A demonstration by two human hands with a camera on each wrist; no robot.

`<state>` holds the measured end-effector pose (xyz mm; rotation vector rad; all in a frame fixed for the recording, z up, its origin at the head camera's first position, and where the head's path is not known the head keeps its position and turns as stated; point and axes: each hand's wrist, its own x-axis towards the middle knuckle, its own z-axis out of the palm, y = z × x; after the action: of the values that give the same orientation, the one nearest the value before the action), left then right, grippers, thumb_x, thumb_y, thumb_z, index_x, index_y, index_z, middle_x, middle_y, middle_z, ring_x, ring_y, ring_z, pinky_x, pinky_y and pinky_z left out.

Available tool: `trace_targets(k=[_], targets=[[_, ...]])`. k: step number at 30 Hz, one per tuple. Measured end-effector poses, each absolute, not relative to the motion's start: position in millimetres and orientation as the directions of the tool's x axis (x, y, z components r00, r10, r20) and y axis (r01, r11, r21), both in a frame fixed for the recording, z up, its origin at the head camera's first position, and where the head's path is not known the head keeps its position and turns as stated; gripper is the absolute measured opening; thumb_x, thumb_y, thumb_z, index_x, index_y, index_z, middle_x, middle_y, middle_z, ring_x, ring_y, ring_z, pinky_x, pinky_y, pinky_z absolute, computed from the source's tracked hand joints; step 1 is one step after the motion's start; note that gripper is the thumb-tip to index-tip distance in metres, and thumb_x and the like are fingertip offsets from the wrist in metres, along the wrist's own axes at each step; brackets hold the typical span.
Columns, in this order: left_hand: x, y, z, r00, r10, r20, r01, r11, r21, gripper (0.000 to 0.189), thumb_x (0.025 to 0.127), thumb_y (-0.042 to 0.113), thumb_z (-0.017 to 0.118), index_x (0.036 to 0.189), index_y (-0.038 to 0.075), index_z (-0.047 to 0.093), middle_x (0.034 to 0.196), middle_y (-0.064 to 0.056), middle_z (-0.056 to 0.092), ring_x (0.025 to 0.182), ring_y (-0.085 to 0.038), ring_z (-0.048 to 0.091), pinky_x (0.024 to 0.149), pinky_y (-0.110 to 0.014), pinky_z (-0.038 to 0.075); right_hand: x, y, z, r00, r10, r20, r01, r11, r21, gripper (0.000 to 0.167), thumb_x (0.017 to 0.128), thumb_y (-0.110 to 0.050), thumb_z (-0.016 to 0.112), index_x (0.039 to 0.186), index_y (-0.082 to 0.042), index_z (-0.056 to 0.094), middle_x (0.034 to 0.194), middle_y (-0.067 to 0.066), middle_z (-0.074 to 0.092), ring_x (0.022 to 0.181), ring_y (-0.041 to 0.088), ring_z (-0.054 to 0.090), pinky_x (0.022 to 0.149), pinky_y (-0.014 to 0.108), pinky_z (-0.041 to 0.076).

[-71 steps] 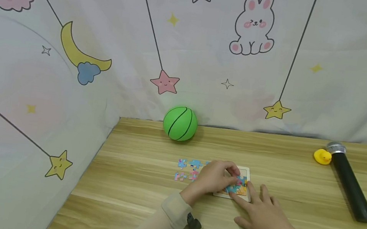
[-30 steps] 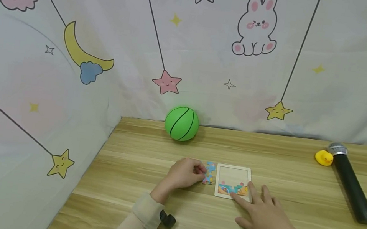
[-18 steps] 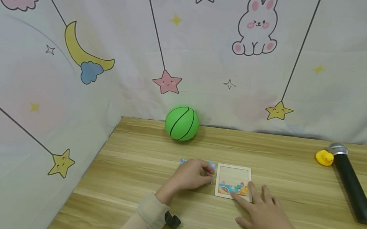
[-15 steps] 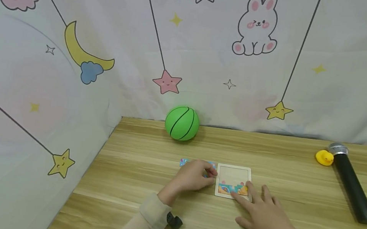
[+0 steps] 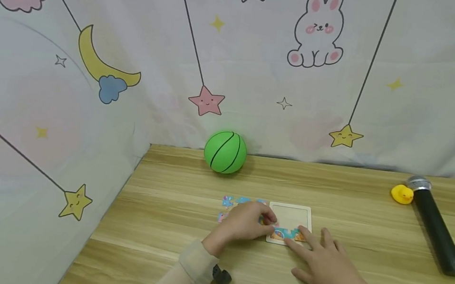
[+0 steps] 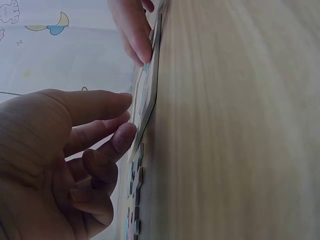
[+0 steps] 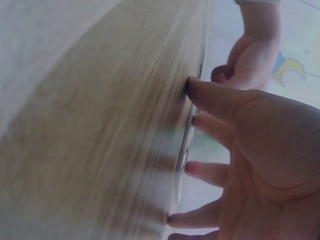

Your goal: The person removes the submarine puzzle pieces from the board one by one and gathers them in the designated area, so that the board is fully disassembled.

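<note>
The left hand (image 5: 248, 220), seen over the puzzle board (image 5: 290, 216) at the earliest moment and then drawn back among the loose puzzle pieces (image 5: 228, 203) to its left, has been brought rightward again to the board's left edge. A piece appears to be pinched at its fingertips (image 5: 267, 219), though this cannot be told for certain. More of the loose pieces have been uncovered.

Children's playroom, cartoon wall cloth (image 5: 263, 70), green ball (image 5: 225, 152), rubber duck (image 5: 401, 194)
</note>
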<state>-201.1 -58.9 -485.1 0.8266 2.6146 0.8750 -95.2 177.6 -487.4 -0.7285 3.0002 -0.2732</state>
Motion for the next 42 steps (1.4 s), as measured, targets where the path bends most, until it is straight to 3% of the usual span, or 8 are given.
trace_targets(k=[7,15,34,42], targets=[[-200.5,-56.0,-485.1,-0.801,0.590,-0.098,0.418,0.668,0.616,0.019,0.086,0.026,0.085,0.103,0.019,0.079,0.088,0.018,0.069,0.083,0.002,0.061,0.075,-0.022,0.048,-96.0,177.9,-487.5,-0.888,-0.460,0.004,-0.453,0.872,-0.183,0.060,0.095,-0.052,0.071,0.150,-0.032,0.058,0.157,0.015,0.047,0.134,0.062,0.040,0.094,0.075,0.042],[-199.5,-53.3,-484.4,-0.817,0.563,-0.122,0.400,0.707,0.582,0.020,0.082,0.027,0.089,0.098,0.020,0.079,0.084,0.016,0.067,0.076,0.000,0.056,0.070,-0.022,0.046,-96.2,177.0,-487.6,-0.885,-0.465,0.002,-0.458,0.871,-0.180,0.059,0.095,-0.051,0.071,0.150,-0.032,0.058,0.156,0.015,0.048,0.134,0.063,0.041,0.095,0.075,0.042],[-197.6,-52.1,-484.7,-0.817,0.568,-0.101,0.420,0.705,0.571,0.018,0.083,0.026,0.089,0.093,0.021,0.075,0.083,0.016,0.065,0.075,0.000,0.056,0.069,-0.023,0.046,-95.2,177.5,-486.7,-0.893,-0.449,-0.004,-0.438,0.872,-0.219,0.067,0.095,-0.050,0.072,0.154,-0.027,0.052,0.159,0.014,0.045,0.136,0.062,0.039,0.095,0.077,0.040],[-195.5,-55.3,-483.7,-0.820,0.571,-0.036,0.421,0.644,0.639,0.006,0.091,0.021,0.082,0.090,0.021,0.076,0.083,0.021,0.066,0.074,0.002,0.057,0.067,-0.022,0.046,-95.0,177.3,-486.3,-0.895,-0.445,-0.012,-0.432,0.875,-0.216,0.066,0.094,-0.051,0.072,0.153,-0.026,0.053,0.159,0.014,0.045,0.136,0.061,0.039,0.094,0.077,0.041]])
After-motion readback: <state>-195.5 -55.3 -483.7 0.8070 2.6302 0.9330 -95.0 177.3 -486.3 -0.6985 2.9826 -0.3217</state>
